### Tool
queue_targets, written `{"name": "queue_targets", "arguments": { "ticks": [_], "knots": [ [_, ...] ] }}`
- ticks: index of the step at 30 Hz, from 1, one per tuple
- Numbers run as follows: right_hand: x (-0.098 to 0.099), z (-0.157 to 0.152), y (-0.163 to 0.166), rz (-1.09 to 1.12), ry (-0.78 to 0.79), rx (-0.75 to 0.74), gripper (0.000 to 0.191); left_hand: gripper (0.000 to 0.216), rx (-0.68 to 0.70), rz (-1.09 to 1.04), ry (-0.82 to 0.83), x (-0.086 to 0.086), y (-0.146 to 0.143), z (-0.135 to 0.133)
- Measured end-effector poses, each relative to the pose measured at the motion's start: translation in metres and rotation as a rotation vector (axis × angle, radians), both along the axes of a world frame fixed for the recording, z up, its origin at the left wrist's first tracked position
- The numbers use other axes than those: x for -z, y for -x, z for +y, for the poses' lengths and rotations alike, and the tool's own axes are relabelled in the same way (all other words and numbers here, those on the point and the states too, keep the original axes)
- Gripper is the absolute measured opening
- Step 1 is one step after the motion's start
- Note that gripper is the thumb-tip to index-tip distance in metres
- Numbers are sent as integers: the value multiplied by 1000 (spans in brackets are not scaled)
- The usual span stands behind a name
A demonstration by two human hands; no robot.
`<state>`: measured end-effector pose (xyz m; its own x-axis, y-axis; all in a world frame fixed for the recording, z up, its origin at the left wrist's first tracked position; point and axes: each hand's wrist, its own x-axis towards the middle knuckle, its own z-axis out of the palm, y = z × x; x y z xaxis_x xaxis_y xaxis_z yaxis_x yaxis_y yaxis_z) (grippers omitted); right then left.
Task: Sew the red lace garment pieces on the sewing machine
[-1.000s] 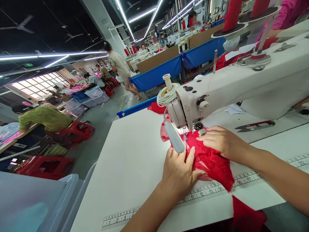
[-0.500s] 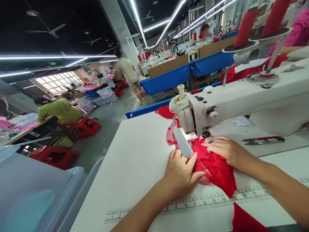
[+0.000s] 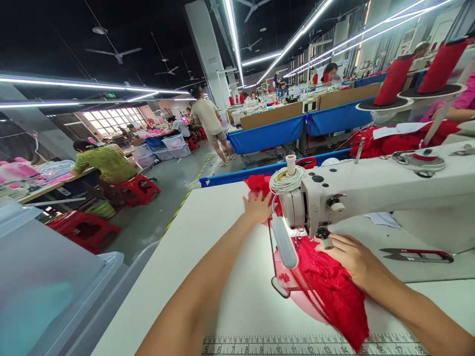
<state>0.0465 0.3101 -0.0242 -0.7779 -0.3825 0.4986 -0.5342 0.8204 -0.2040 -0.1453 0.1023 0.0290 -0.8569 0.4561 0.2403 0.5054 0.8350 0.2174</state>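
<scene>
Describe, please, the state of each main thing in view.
left hand, open, fingers spread at the far red cloth
right hand, on the red lace, fingertips partly hidden
red lace, bunched, leading under the machine head
sewing machine, running or stopped, cannot tell
thread snips, lying down
pale cord, coiled
ceiling lights, lit

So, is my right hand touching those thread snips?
Apart. The head view shows a strip of pale work surface between your right hand and the thread snips.
</scene>
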Motion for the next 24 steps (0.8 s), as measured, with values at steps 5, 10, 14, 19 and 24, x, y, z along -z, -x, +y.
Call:
{"name": "queue_targets", "arguments": {
  "ticks": [5,10,14,19,24],
  "knots": [
    [-15,-5,-3,-51,83,74,40,41,-123,92,-77,-1,22,-11],
    [-19,-9,-11,-33,124,153,41,34,163,197,-80,0,-43,-41],
    [-17,-15,-14,-67,81,166,36,17,604,247,7,8,-140,-53],
    [-23,-25,-20,-96,56,159,32,21,827,550,132,21,-199,-29],
    [-12,-16,-31,-60,5,155,41,17,889,493,194,6,-193,-31]
  ]
}}
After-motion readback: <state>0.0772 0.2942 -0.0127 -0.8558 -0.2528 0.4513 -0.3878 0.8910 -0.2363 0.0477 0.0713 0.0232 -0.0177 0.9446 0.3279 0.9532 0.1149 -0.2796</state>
